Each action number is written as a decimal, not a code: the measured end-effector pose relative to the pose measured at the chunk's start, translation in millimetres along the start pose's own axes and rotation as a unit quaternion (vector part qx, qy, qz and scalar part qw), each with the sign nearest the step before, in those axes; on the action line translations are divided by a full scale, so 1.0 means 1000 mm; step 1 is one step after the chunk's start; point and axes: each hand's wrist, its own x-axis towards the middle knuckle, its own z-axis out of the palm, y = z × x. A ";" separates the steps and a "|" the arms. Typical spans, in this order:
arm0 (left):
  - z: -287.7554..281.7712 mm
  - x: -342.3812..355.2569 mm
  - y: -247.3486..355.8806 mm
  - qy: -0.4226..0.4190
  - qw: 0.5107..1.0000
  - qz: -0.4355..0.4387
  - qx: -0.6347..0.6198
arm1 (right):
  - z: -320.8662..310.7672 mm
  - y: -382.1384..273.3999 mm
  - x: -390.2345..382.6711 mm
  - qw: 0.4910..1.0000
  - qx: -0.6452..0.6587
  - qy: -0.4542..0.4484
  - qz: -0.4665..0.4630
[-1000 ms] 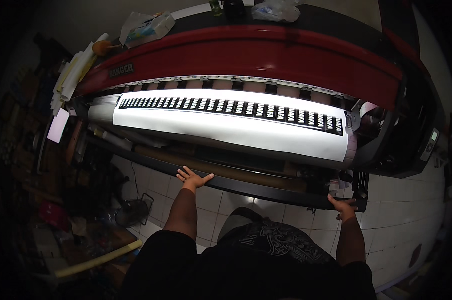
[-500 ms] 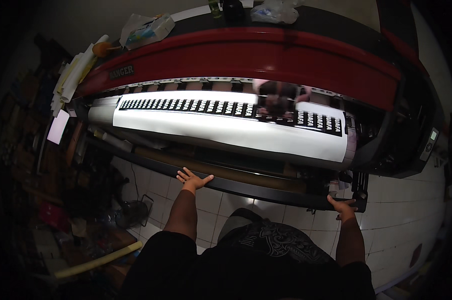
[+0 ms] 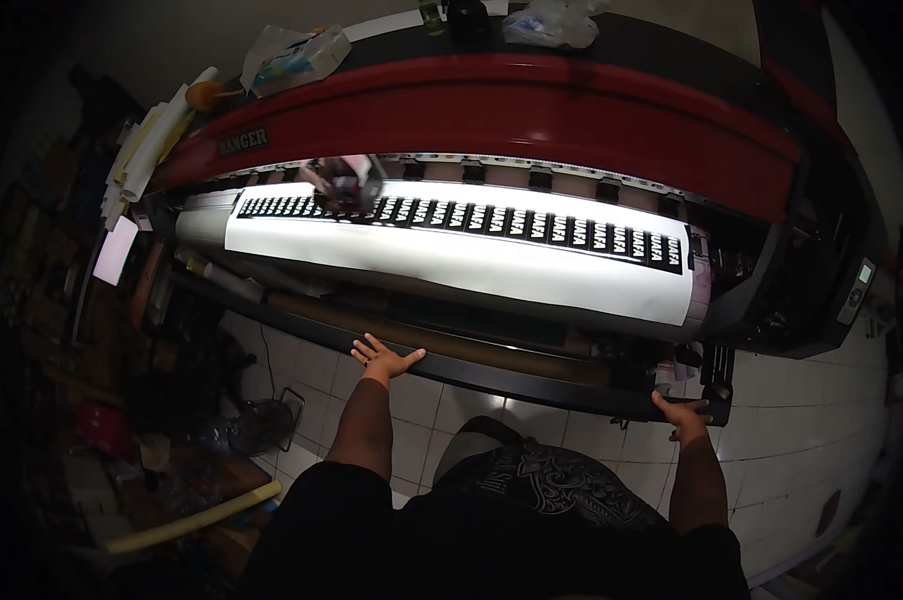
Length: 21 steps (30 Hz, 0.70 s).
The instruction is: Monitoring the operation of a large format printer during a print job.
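Left hand [image 3: 383,362] lay splayed wide on the black bar [image 3: 512,385], right hand [image 3: 685,411] rested spread near its end, neither clasped, carriage [image 3: 348,184] blurred over the white sheet [image 3: 452,259]

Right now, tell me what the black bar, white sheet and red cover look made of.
Bar: likely painted metal, matte black; its surface looks dull and even.
Sheet: paper or vinyl, smooth; its thin lower edge fits either.
Cover: metal or plastic, glossy; light streaks along its red face.
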 end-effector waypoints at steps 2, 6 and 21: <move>0.000 -0.001 0.001 0.000 1.000 0.002 -0.010 | 0.003 0.001 0.005 1.000 -0.011 0.021 -0.007; 0.000 -0.001 -0.001 0.000 1.000 0.001 -0.011 | 0.003 0.001 0.003 1.000 0.019 0.015 0.003; 0.001 -0.001 -0.001 0.005 1.000 -0.002 -0.013 | 0.006 0.004 0.016 0.999 0.049 0.012 0.007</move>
